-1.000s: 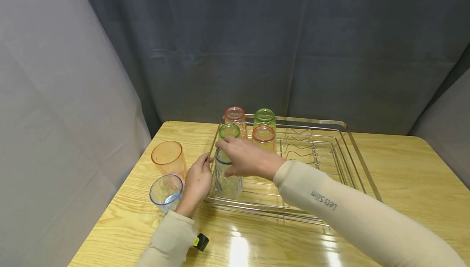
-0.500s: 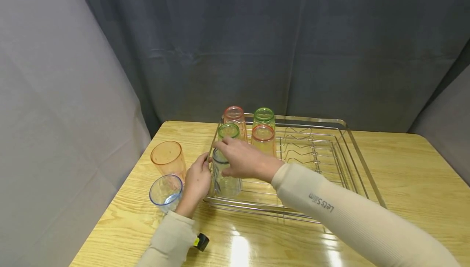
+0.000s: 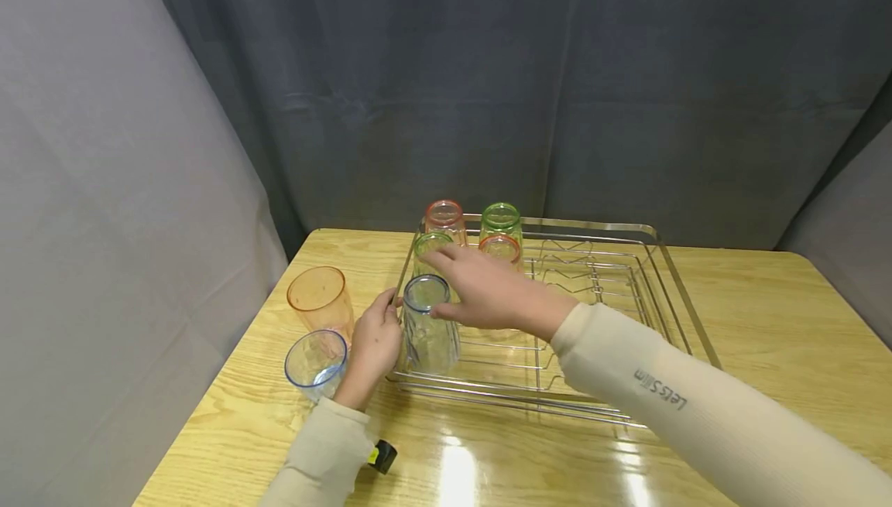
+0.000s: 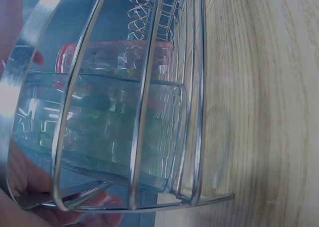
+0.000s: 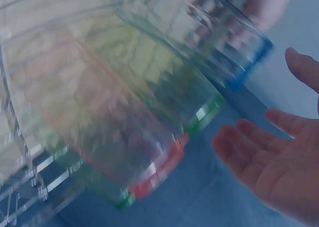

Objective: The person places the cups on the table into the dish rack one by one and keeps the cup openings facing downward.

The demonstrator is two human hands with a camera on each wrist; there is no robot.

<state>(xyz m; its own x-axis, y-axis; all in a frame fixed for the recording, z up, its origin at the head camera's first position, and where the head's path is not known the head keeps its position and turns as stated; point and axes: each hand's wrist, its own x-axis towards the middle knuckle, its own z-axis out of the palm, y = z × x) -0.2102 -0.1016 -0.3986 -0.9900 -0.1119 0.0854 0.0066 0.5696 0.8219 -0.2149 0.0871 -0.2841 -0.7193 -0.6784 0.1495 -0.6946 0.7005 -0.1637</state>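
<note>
An upside-down clear glass with a blue base (image 3: 432, 340) stands in the front left corner of the wire dish rack (image 3: 606, 226). My right hand (image 3: 488, 290) hovers just right of and above it, fingers extended, holding nothing. The right wrist view shows a gap between those fingertips (image 5: 227, 142) and the glasses. My left hand (image 3: 376, 340) grips the rack's left rim, fingers curled round the metal at its corner in the left wrist view. Behind the blue-based glass are inverted glasses: a green one (image 3: 430, 245), a red one (image 3: 444, 215), another green one (image 3: 502, 217) and an orange-red one (image 3: 500, 246).
On the table left of the rack stand an upright orange glass (image 3: 320, 298) and an upright blue-rimmed glass (image 3: 313, 371), close beside my left wrist. A small black piece with a yellow mark (image 3: 383, 457) shows by the left sleeve. A dark curtain (image 3: 446, 81) hangs behind.
My right hand has let go of the blue-based glass and moved up and to the right. The glass stays in the rack. My left hand keeps its hold on the rim.
</note>
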